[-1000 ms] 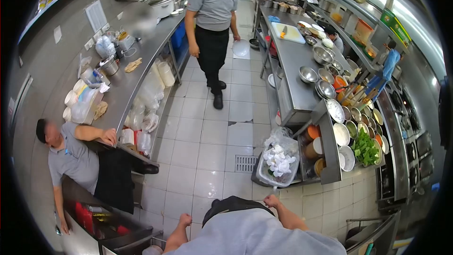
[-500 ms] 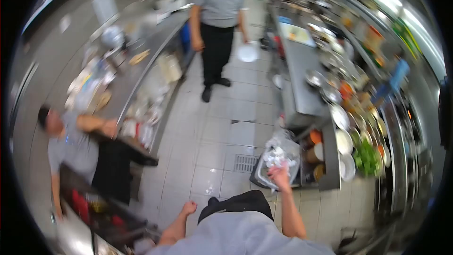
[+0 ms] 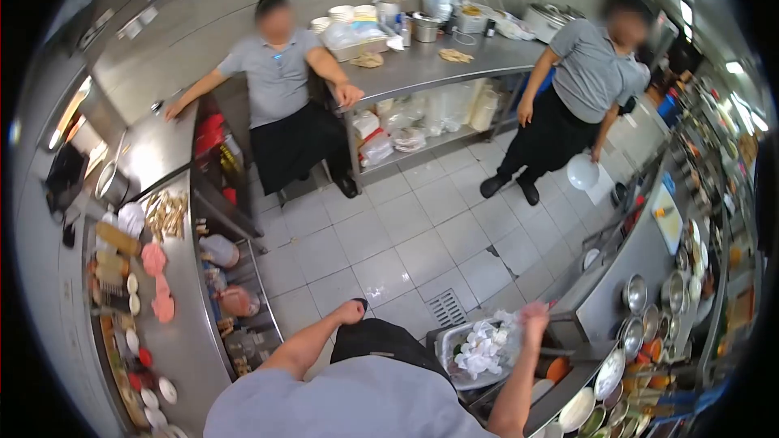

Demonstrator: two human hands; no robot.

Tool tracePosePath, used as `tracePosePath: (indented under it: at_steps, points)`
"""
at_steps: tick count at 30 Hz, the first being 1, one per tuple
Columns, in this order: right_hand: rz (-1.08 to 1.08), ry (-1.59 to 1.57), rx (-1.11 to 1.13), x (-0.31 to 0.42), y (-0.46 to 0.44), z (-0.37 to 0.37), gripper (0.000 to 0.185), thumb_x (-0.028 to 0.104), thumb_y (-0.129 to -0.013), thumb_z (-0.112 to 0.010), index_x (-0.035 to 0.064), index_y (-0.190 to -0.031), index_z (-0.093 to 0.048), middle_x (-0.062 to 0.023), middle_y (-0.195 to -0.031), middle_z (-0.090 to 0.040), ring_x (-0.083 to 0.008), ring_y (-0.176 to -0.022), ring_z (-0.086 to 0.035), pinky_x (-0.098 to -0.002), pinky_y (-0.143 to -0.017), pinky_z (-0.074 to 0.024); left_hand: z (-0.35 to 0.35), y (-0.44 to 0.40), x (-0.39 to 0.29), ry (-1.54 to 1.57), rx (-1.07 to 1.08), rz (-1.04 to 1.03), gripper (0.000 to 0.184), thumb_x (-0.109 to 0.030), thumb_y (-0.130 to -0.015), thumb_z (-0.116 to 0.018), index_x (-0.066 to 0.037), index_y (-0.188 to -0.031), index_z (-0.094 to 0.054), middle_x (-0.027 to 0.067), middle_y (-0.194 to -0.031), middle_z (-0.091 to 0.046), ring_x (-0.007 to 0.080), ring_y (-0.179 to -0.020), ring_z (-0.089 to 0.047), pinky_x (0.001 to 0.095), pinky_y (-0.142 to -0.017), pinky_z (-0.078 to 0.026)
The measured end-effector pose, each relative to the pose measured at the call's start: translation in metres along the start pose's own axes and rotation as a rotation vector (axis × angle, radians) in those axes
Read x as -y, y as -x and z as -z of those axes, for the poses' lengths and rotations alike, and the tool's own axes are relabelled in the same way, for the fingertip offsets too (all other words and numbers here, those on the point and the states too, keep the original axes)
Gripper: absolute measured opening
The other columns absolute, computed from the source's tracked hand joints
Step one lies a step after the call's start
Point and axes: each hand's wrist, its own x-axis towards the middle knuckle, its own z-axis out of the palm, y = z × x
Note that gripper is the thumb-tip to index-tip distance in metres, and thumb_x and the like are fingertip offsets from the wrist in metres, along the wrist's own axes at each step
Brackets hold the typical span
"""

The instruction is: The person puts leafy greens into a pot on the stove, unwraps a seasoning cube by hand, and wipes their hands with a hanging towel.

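My left hand (image 3: 351, 311) hangs at my left side, its fingers curled into a fist. Nothing shows in it. My right hand (image 3: 533, 320) is raised beside the far right edge of the waste bin (image 3: 442, 350). Motion blurs its fingers, so I cannot tell whether they hold anything. A clear plastic bag lines the bin, and crumpled white paper (image 3: 485, 350) lies heaped inside it.
One person (image 3: 280, 73) leans at the left counters. Another person (image 3: 596, 73) stands ahead, holding a white plate (image 3: 583, 171). A steel counter (image 3: 604, 296) with metal bowls runs along my right. A floor drain (image 3: 445, 308) lies beside the bin.
My view has swung left, bringing the left counter into sight. My right hand has moved from over the white paper to the bin's right side. My left hand stays curled.
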Motion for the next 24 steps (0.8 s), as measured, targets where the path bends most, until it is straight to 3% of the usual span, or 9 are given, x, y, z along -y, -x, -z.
tracePosePath:
  at_steps: [6,11,13,15,18,19,20,21,24]
  points:
    - [0.042,1.171,1.38,-0.366,0.113,0.043,0.039,0.037,-0.083,-0.056,0.0037,-0.103,-0.064,-0.0129,-0.101,-0.067,-0.0291,-0.097,-0.062,-0.0462,-0.085,-0.0475,-0.124,0.142,-0.008,0.069,-0.119,0.263,0.03,-0.034,-0.085,-0.063,-0.009,-0.101,-0.067,0.0122,-0.101,-0.068,0.0256,-0.097,-0.063,0.0377,-0.083,-0.05]
    - [-0.624,0.78,1.138,-0.262,0.116,0.013,0.026,0.026,-0.086,-0.063,0.0004,-0.09,-0.064,-0.007,-0.073,-0.065,-0.0174,-0.059,-0.06,-0.0356,-0.052,-0.0505,-0.167,0.236,0.022,0.326,-0.319,0.417,0.029,-0.032,-0.084,-0.061,-0.008,-0.099,-0.067,0.0133,-0.099,-0.068,0.027,-0.096,-0.064,0.0375,-0.085,-0.049]
    - [-0.098,0.85,1.51,-0.344,0.044,0.054,0.021,0.022,-0.091,-0.054,0.0028,-0.091,-0.062,-0.0053,-0.075,-0.061,-0.0155,-0.063,-0.059,-0.0308,-0.055,-0.0508,-0.197,0.271,0.045,0.36,-0.358,0.51,0.029,-0.031,-0.082,-0.061,-0.005,-0.095,-0.068,0.015,-0.095,-0.069,0.0277,-0.092,-0.065,0.0376,-0.083,-0.05]
    - [-0.53,1.11,1.201,-0.246,0.041,0.033,0.018,0.022,-0.084,-0.057,0.0053,-0.087,-0.064,-0.0063,-0.076,-0.062,-0.0191,-0.064,-0.06,-0.0352,-0.057,-0.0507,-0.231,0.309,0.058,0.324,-0.42,0.577,0.026,-0.027,-0.081,-0.058,-0.005,-0.09,-0.069,0.0171,-0.093,-0.068,0.0298,-0.091,-0.065,0.0388,-0.08,-0.051]
    - [0.571,1.74,2.005,-0.266,-0.025,0.042,0.017,0.023,-0.071,-0.065,0.0096,-0.081,-0.066,-0.01,-0.079,-0.065,-0.0243,-0.071,-0.063,-0.0407,-0.063,-0.0518,-0.299,0.356,0.084,0.04,-0.38,0.5,0.023,-0.016,-0.078,-0.052,-0.006,-0.086,-0.071,0.0176,-0.095,-0.068,0.0325,-0.093,-0.065,0.0413,-0.079,-0.053]
    - [0.714,1.776,2.106,-0.273,-0.038,0.037,0.017,0.024,-0.067,-0.067,0.0111,-0.079,-0.067,-0.0112,-0.08,-0.065,-0.026,-0.073,-0.064,-0.0426,-0.065,-0.0522,-0.333,0.366,0.091,0.091,-0.395,0.544,0.023,-0.014,-0.078,-0.052,-0.006,-0.086,-0.072,0.0173,-0.095,-0.068,0.0327,-0.092,-0.065,0.0417,-0.079,-0.053]
    - [-0.196,1.67,1.604,-0.275,-0.033,0.031,0.023,0.028,-0.065,-0.069,0.0122,-0.081,-0.069,-0.011,-0.081,-0.066,-0.0281,-0.074,-0.063,-0.0415,-0.068,-0.053,-0.364,0.373,0.098,0.141,-0.41,0.585,0.023,-0.013,-0.077,-0.051,-0.006,-0.085,-0.072,0.0169,-0.095,-0.068,0.0329,-0.092,-0.065,0.0422,-0.079,-0.054]
    - [-0.155,1.68,1.517,-0.272,-0.032,0.013,0.021,0.028,-0.064,-0.069,0.0125,-0.078,-0.069,-0.0111,-0.081,-0.067,-0.0278,-0.075,-0.065,-0.041,-0.067,-0.0533,-0.374,0.387,0.09,0.192,-0.424,0.627,0.024,-0.012,-0.076,-0.051,-0.006,-0.085,-0.072,0.0166,-0.095,-0.068,0.0331,-0.092,-0.065,0.0427,-0.079,-0.054]
    - [0.941,1.797,1.839,-0.305,-0.014,-0.036,0.018,0.028,-0.06,-0.069,0.0135,-0.07,-0.072,-0.0112,-0.082,-0.07,-0.0269,-0.078,-0.069,-0.0394,-0.066,-0.0541,-0.428,0.421,0.068,0.414,-0.514,0.713,0.024,-0.016,-0.076,-0.052,-0.004,-0.087,-0.071,0.0163,-0.095,-0.068,0.0321,-0.093,-0.065,0.0413,-0.079,-0.053]
